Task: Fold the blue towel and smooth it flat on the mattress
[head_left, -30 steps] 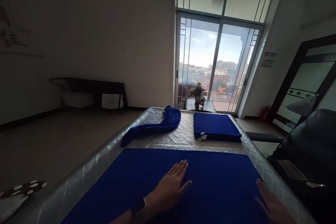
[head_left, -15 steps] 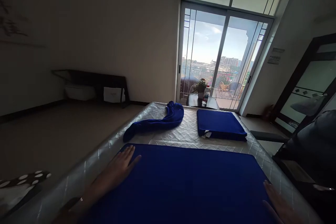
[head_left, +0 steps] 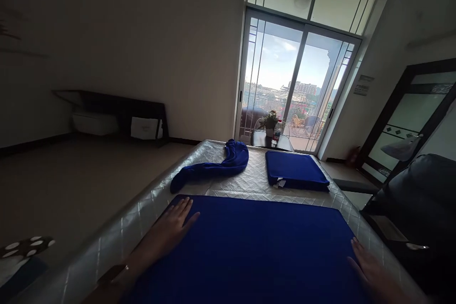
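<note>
A large flat blue cloth [head_left: 256,247] lies spread over the near part of a silvery quilted mattress [head_left: 210,190]. My left hand [head_left: 174,223] rests flat on its far left corner, fingers out and thumb apart. On the right edge of the cloth lies my right hand [head_left: 366,263], palm down with the fingers stretched. Beyond the cloth, a folded blue cloth [head_left: 295,168] with white tags sits at the right. A crumpled length of blue cloth [head_left: 217,168] curves across the mattress to the left.
A small dark table [head_left: 274,141] with a potted plant [head_left: 270,121] and a bottle [head_left: 277,133] stands behind the mattress, before a glass sliding door [head_left: 278,71]. A black chair [head_left: 427,199] is close on the right. A low dark bench [head_left: 117,104] stands along the left wall.
The view has shifted slightly, so the scene sits a little differently in the picture. Both hands remain flat on the blue cloth, with no clear movement across it.
</note>
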Demonstrator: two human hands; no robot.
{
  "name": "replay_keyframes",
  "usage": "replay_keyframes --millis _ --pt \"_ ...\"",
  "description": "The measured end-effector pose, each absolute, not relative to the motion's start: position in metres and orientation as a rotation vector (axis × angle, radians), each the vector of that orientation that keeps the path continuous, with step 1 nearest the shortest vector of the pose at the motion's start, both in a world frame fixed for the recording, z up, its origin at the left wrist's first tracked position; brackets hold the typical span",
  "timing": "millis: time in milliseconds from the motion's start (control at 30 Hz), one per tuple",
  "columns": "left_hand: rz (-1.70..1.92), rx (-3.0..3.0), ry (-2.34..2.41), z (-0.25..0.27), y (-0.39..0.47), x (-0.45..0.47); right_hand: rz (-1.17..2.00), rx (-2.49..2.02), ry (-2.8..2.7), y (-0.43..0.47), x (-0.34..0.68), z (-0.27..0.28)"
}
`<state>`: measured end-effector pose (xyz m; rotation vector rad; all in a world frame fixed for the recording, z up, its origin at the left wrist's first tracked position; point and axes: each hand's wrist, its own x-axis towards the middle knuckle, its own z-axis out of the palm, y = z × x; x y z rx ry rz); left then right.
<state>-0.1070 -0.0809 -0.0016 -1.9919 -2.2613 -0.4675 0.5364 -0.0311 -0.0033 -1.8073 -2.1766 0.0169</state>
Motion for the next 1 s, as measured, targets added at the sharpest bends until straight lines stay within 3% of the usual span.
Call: replay_keyframes --millis 267,500,667,1000 --pt "-0.457 -2.003 -2.308 -0.009 -0.081 -0.108 0.159 -1.410 -2.443 -0.039 0.348 0.045" --pt "-0.445 -2.010 -2.233 -0.020 -0.078 -0.116 0.225 -1.191 -2.494 -0.023 0.228 0.048" --pt "-0.388 -2.044 -2.103 -0.025 -0.078 -0.122 0.179 -1.263 -2.467 -0.004 0.261 0.037" --pt "-0.333 -2.026 -2.115 -0.027 -0.077 -0.123 0.085 -1.734 -2.403 0.054 0.445 0.030"
